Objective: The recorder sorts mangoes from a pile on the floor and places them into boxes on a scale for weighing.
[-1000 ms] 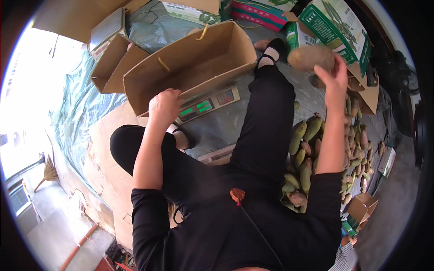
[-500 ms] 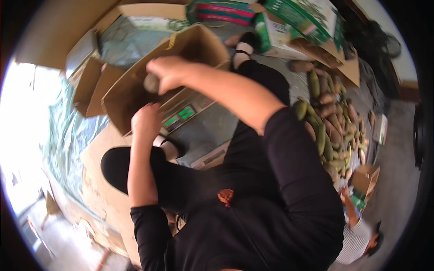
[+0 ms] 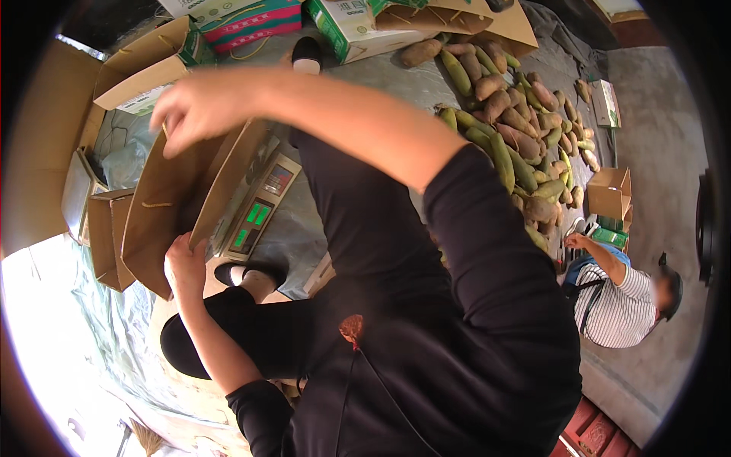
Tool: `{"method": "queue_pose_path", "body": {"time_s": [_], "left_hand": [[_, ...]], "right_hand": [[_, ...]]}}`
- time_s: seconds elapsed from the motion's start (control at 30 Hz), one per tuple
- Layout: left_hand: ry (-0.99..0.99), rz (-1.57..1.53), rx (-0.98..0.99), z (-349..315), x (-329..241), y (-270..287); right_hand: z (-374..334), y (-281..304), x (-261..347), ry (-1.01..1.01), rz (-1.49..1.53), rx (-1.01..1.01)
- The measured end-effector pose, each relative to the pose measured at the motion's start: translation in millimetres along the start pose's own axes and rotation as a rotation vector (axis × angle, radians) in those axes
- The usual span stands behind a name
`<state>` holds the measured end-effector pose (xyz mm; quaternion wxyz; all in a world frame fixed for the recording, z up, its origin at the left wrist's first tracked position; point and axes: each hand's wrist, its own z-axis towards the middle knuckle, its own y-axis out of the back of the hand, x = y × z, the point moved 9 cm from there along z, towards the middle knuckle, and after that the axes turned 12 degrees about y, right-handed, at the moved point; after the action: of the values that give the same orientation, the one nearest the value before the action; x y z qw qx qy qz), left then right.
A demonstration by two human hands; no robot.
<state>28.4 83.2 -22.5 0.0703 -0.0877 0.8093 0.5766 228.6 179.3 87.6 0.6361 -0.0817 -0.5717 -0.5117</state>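
Before me a long open cardboard box (image 3: pixel 143 228) stands tilted over a scale (image 3: pixel 263 202) with a lit green display. My left hand (image 3: pixel 185 270) is closed on the near edge of this box, fingertips over its wall. Above the far end of the box hovers my right hand (image 3: pixel 205 107), smeared by motion. Its fingers are bent and apart, and nothing shows between them. What lies at the bottom of the box is mostly hidden by its walls.
Long sweet potatoes (image 3: pixel 518 137), brownish and greenish, lie heaped to the right. Green-white cartons (image 3: pixel 339 30) stand at the back; a smaller cardboard box (image 3: pixel 110 236) is at the left. Another person in a striped shirt (image 3: pixel 617 305) sits far right beside a small carton (image 3: pixel 609 190).
The roundish brown item in my right hand no longer shows there. My view has turned, and box and scale appear farther left. My left hand stays on the box edge.
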Motion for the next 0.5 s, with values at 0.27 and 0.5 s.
{"method": "queue_pose_path", "body": {"time_s": [0.27, 0.5], "left_hand": [[0.014, -0.086, -0.011, -3, -4, 9], [0.06, -0.15, -0.015, 0, -7, 1]], "right_hand": [[-338, 137, -157, -0.789, -0.183, -0.721], [-617, 16, -239, -1.398, -0.405, -0.157]]}}
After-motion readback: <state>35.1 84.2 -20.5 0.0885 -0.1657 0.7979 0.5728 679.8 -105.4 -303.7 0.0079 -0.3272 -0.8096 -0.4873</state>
